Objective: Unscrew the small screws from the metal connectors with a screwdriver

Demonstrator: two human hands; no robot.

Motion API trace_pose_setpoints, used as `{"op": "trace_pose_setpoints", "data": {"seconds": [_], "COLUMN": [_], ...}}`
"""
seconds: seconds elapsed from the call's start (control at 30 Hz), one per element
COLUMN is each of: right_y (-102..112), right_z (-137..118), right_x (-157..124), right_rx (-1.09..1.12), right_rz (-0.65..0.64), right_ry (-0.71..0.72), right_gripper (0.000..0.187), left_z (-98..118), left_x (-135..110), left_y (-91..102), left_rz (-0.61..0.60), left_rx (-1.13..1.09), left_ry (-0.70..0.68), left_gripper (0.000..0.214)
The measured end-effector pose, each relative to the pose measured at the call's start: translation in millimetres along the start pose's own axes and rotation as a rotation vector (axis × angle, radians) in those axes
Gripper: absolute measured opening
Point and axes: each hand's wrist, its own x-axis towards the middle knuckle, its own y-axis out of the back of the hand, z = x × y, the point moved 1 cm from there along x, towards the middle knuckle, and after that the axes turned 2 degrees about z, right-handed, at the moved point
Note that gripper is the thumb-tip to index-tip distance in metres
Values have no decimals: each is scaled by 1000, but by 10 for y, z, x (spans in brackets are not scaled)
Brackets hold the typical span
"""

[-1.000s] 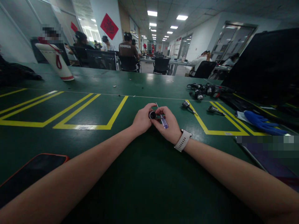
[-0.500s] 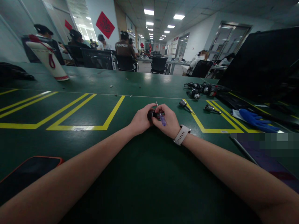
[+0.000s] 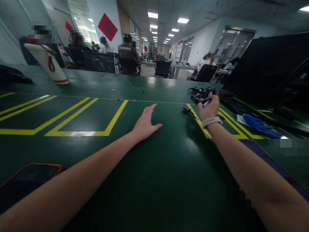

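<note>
My left hand (image 3: 145,124) lies over the green table with fingers and thumb stretched apart, holding nothing. My right hand (image 3: 209,108), with a pale watch strap at the wrist, is closed around a screwdriver (image 3: 206,103) whose purple see-through handle shows between the fingers. It reaches to the near edge of a heap of dark cylindrical parts with cables (image 3: 200,91). Left of it lies a metal piece with a thin pointed end (image 3: 189,110); a second such piece (image 3: 221,116) is mostly hidden behind the hand. Whether the right hand also holds the black round part is hidden.
Yellow tape (image 3: 77,133) marks frames on the green table (image 3: 154,180). A phone in an orange case (image 3: 31,180) lies near left, a blue glove (image 3: 262,125) at right. A white bottle with red cord (image 3: 51,64) and a large dark screen (image 3: 270,64) stand farther back. People sit beyond.
My right hand has moved away from the left, rightward and forward to the heap, carrying the screwdriver. My left hand has opened, and the black round part is gone from it.
</note>
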Motion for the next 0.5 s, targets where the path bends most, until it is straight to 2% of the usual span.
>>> {"op": "trace_pose_setpoints", "data": {"seconds": [0.13,0.27,0.5], "right_y": [36,27,14], "right_z": [197,278,106], "right_x": [31,5,-81], "right_rx": [-220,-294,-339], "right_rz": [-104,-172,-258], "right_ry": [-74,-92,8], "right_gripper": [26,31,27], "left_z": [-12,12,37], "left_x": [3,1,3], "left_y": [-11,-1,14], "left_rz": [-35,-56,-82], "left_rx": [-28,-12,11], "left_ry": [9,32,59], "left_gripper": [77,73,71]}}
